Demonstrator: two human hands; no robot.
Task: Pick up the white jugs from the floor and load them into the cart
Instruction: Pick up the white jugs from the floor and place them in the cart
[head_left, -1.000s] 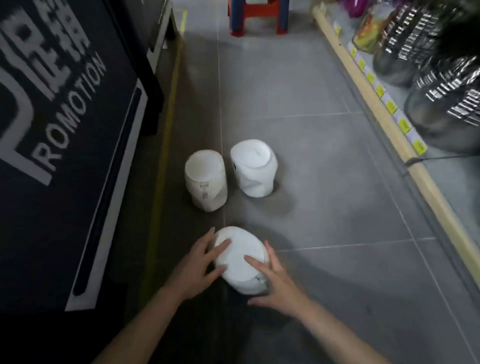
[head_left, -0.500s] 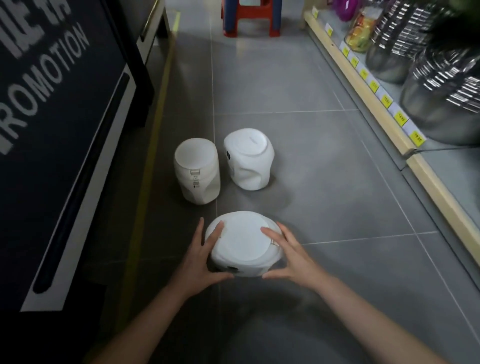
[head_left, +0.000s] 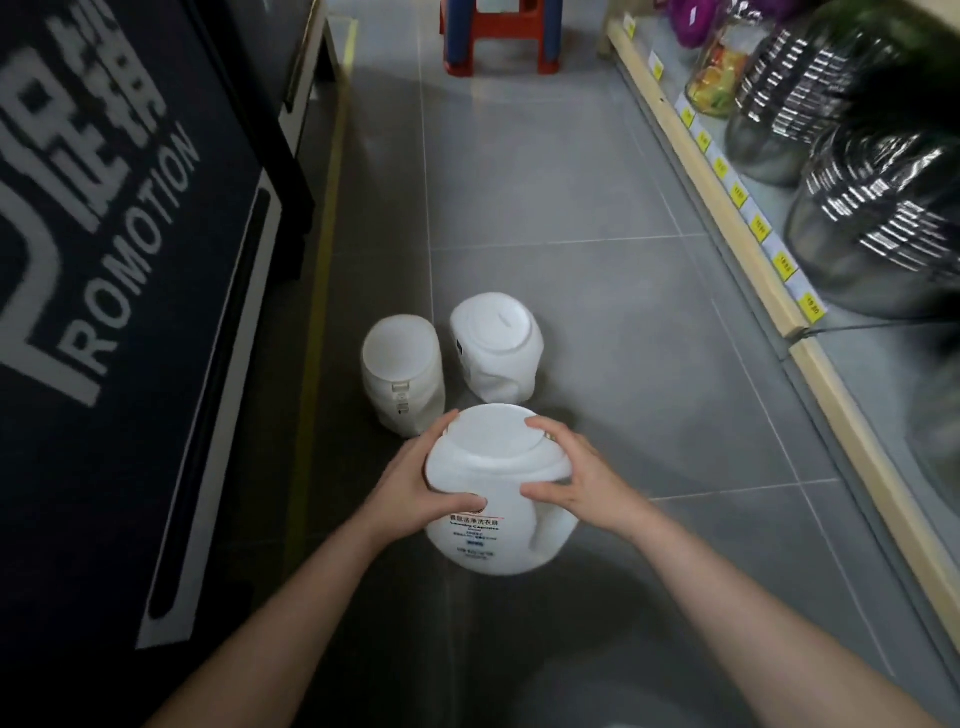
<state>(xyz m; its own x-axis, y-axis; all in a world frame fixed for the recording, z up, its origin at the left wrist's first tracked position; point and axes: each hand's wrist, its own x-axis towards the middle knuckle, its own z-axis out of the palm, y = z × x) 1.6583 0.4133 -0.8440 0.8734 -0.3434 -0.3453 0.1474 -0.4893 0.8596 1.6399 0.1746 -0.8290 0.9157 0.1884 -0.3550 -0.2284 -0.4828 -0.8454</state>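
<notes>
Head view: you hold one white jug (head_left: 498, 488) between both hands, base turned toward the camera and printed label facing you. Your left hand (head_left: 415, 480) presses against its left side, fingers (head_left: 441, 426) curled over the far rim and thumb laid across the label; your right hand (head_left: 576, 475) mirrors it on the right side, fingers (head_left: 543, 423) closed on the upper edge. A second ago the jug rested on the floor (head_left: 597, 312) with your hands just closing round it; it now appears lifted clear of the tiles and tipped toward you. Judgement: the first pick-up is secured, and transfer to the cart is the step in hand. No cart shows in this view, so its position cannot be confirmed. Two further white jugs stay on the floor just beyond the held one, standing close beside each other: left floor jug (head_left: 402, 374) and right floor jug (head_left: 496, 345), the latter visibly dented. Both remain to be loaded. A promotion sign (head_left: 119, 249) stands on your left, a shelf edge (head_left: 727, 208) runs along your right.
</notes>
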